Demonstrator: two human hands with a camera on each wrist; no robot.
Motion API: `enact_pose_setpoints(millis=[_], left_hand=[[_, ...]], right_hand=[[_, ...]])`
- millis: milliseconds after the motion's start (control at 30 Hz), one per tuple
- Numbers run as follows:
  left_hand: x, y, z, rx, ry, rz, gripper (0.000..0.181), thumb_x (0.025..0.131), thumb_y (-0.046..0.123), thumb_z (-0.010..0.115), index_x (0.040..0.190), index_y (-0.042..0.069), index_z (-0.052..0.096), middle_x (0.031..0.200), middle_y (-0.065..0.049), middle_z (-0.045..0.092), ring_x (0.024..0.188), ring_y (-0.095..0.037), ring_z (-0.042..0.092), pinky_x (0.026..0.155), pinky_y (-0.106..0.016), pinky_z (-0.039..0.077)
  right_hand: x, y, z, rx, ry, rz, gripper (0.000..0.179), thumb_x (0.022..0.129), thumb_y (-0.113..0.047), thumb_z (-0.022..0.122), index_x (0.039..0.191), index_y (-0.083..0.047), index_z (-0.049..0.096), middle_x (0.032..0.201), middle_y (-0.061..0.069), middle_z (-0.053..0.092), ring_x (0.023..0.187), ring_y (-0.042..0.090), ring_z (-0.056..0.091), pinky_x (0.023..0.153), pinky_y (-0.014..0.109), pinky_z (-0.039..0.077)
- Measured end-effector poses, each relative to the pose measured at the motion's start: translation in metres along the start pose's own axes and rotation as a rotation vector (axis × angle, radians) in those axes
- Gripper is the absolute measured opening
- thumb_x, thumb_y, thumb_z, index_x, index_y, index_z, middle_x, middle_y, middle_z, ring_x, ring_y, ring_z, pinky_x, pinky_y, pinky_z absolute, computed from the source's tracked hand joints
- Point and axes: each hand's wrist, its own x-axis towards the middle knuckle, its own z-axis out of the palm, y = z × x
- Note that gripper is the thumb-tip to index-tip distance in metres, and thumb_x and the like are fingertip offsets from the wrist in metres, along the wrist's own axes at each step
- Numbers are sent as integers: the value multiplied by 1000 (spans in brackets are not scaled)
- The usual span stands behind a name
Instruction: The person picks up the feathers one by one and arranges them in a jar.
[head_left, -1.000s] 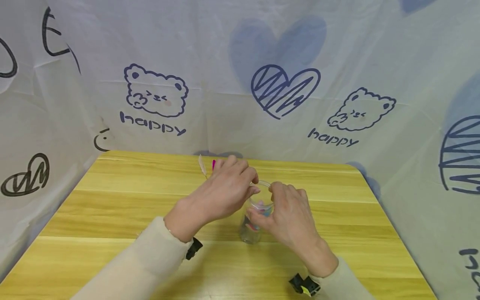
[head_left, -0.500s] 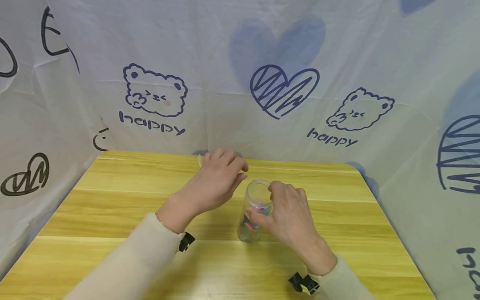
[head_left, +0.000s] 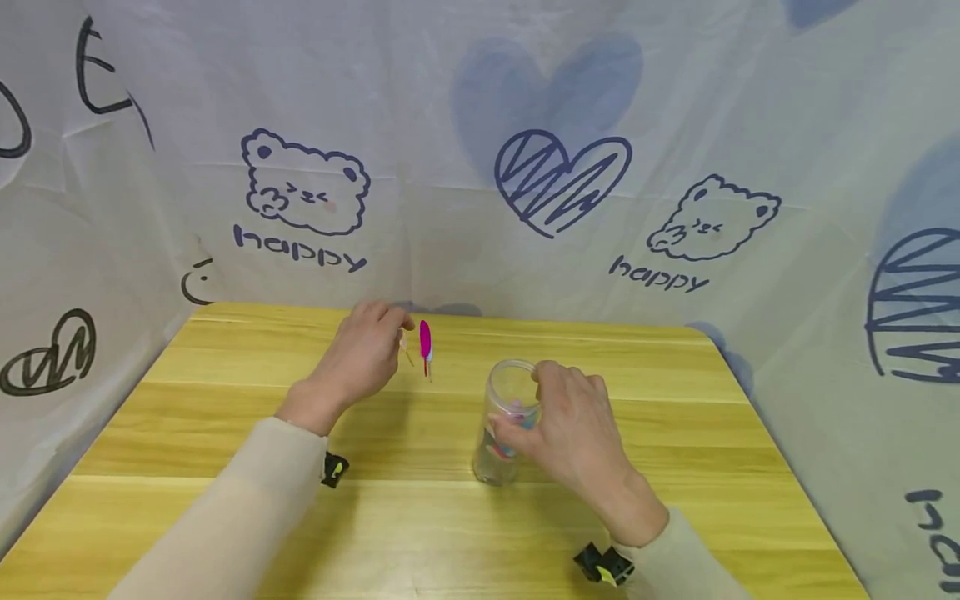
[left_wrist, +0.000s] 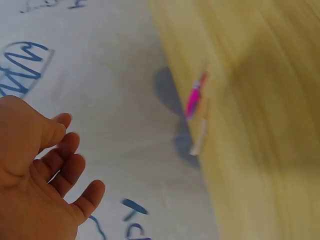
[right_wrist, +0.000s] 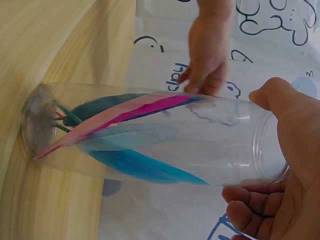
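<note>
A tall clear plastic jar [head_left: 493, 468] stands on the table with its mouth open. My right hand [head_left: 573, 433] grips it near the rim, thumb on one side and fingers on the other. Inside, several feathers show in the right wrist view: a blue feather [right_wrist: 150, 167], a pink and magenta feather [right_wrist: 125, 112], and darker teal ones. My left hand [head_left: 360, 354] is over the table's far left part, fingers loosely bent and holding nothing. Just right of it lie a magenta feather [head_left: 425, 340] with a pale one beneath, and a cream feather [head_left: 407, 350] partly hidden by the fingers.
The wood-patterned table [head_left: 645, 517] ends at the back against a white cloth [head_left: 442, 250] printed with bears and hearts. Similar cloth hangs at both sides. A black strap clip [head_left: 603, 565] sits at the right wrist, another clip [head_left: 335, 469] at the left.
My left hand has moved from the jar's mouth leftward to beside the loose feathers, uncovering the magenta one. My right hand keeps its grip on the jar, which stays nearly in place.
</note>
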Motion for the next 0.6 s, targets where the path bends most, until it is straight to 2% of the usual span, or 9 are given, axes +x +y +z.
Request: enact_pose_setpoints(millis=[100, 233, 400, 600], left_hand=[[-2, -9, 4, -11, -58, -61, 30, 108, 4, 42, 125, -1, 66, 129, -19, 63, 128, -39, 52, 110, -58, 45], [-3, -17, 14, 7, -132, -102, 33, 107, 3, 43, 131, -3, 64, 134, -22, 62, 129, -42, 53, 109, -60, 46], [-3, -23, 30, 46, -233, -103, 37, 107, 4, 44, 138, -5, 60, 141, -25, 61, 134, -45, 54, 112, -58, 46], [-9, -25, 47, 76, -368, -102, 45, 106, 3, 43, 149, -8, 49, 152, -29, 51, 143, -48, 48, 118, -57, 40]], right_hand=[[1, 0, 0, 1, -4, 5, 64, 74, -55, 90, 99, -7, 57, 79, 2, 59, 71, 22, 57, 72, 38, 40], [1, -1, 0, -6, -9, 5, 65, 74, -56, 90, 101, -6, 57, 80, 3, 60, 71, 22, 57, 72, 38, 41], [1, -1, -1, -14, -11, 6, 67, 74, -56, 90, 103, -5, 59, 82, 5, 63, 72, 23, 59, 72, 38, 41], [0, -2, -1, -8, -22, 11, 65, 74, -55, 90, 104, -5, 60, 82, 5, 64, 72, 22, 58, 72, 37, 41]])
